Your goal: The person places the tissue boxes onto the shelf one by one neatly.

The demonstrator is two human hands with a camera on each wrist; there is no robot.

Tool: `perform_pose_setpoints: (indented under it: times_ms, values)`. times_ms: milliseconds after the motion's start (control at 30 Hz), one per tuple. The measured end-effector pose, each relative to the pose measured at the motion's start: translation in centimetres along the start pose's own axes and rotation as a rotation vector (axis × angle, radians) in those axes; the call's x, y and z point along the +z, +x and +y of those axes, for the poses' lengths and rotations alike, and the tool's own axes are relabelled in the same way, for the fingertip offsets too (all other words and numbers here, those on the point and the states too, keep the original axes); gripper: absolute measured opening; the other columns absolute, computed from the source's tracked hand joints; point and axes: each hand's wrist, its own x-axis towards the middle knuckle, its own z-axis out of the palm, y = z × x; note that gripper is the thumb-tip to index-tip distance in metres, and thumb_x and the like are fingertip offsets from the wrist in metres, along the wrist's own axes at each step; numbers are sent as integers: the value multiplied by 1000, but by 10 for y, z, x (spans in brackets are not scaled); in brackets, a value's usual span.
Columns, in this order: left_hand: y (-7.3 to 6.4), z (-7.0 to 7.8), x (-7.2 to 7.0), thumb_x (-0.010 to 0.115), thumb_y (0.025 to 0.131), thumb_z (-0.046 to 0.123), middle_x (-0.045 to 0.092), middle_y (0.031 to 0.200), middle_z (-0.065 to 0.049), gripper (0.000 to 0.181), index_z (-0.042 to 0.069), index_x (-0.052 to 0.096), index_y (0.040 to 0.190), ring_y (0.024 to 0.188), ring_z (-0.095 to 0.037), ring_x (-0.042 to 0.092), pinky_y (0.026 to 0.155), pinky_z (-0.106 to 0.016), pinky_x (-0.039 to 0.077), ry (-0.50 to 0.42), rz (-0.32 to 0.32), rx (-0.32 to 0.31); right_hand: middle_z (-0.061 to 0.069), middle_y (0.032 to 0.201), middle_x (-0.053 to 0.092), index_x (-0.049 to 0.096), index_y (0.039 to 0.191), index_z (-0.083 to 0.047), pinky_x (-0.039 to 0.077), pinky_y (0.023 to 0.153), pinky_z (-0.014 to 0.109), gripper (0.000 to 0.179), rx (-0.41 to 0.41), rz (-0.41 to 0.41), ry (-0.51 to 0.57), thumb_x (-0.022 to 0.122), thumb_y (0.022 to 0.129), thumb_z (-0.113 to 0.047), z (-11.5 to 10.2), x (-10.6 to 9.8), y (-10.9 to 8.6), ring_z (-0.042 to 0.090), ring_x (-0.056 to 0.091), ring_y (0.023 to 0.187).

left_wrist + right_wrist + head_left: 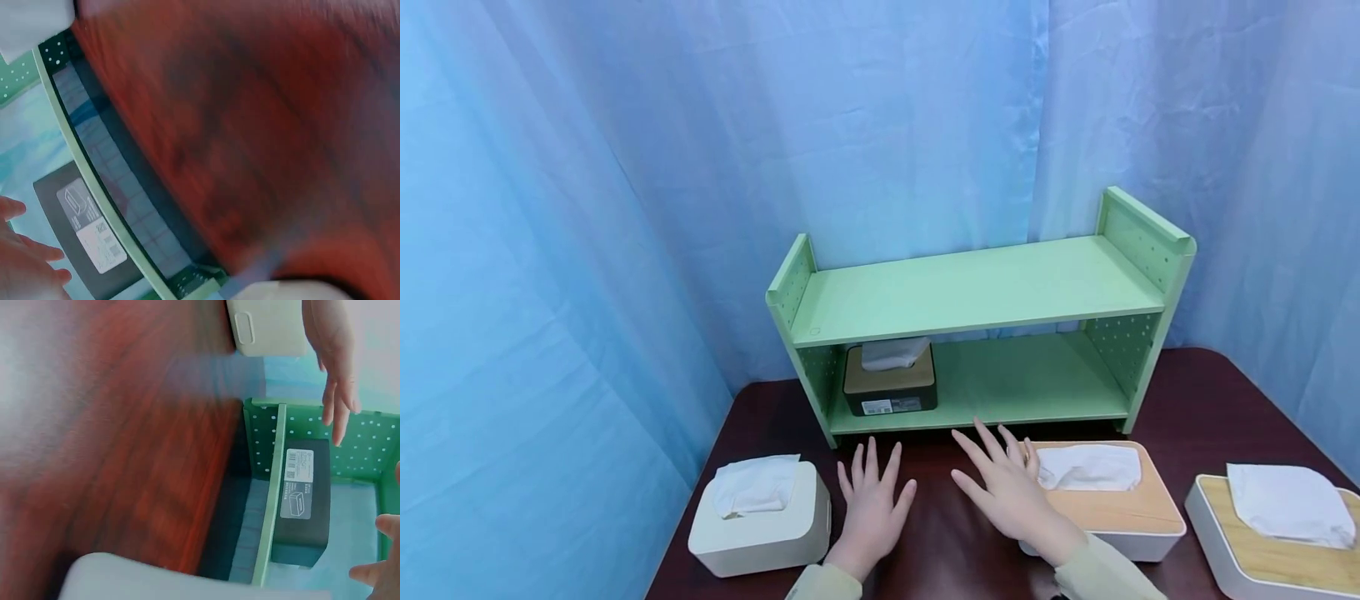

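Both hands hover over the dark table with fingers spread and nothing held. In the head view my left hand [874, 512] is just right of a white tissue box [760, 546]. My right hand [1003, 492] overlaps the left end of a tissue box with a peach-coloured wooden lid [1105, 510]. Ahead of them, a black tissue box with a brown lid [891, 383] stands at the left end of the green shelf's lower board [1000, 387]. Its labelled side faces out, and a white tissue lies on top. Fingers of the left hand [334, 381] also appear in the right wrist view.
Another tissue box with a light wooden lid [1277, 533] stands at the right edge of the table. The green two-tier shelf [977, 292] has perforated side panels. Blue curtains [887, 125] hang behind and beside the dark red-brown table [932, 558].
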Motion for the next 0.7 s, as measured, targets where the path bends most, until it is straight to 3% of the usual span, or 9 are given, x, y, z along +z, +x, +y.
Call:
perform_pose_setpoints:
  times_ms: [333, 467, 600, 700]
  values:
    - [-13, 13, 18, 45, 98, 42, 26, 149, -28, 55, 11, 43, 142, 137, -47, 20, 102, -69, 11, -119, 18, 14, 14, 145, 43, 50, 138, -19, 17, 98, 60, 49, -33, 99, 32, 56, 93, -38, 22, -11, -30, 42, 31, 131]
    - [-17, 18, 24, 48, 97, 42, 26, 149, -27, 55, 10, 43, 141, 136, -46, 19, 102, -68, 15, -187, 11, 16, 16, 140, 49, 54, 133, -13, 23, 94, 57, 46, -67, 193, 30, 61, 90, -30, 35, -20, -43, 40, 39, 124]
    - [-19, 25, 30, 52, 95, 44, 21, 151, -26, 59, 10, 43, 142, 138, -45, 15, 102, -68, 19, -292, -20, -24, 20, 134, 52, 57, 127, -6, 29, 91, 56, 44, -104, 285, 23, 65, 87, -22, 49, -34, -52, 40, 45, 118]
    - [-18, 33, 34, 54, 94, 44, 20, 152, -25, 60, 11, 42, 142, 138, -45, 14, 102, -67, 24, -359, -38, -29, 22, 134, 50, 57, 126, -5, 33, 89, 58, 42, -93, 327, 34, 66, 87, -17, 60, -47, -57, 40, 45, 117]
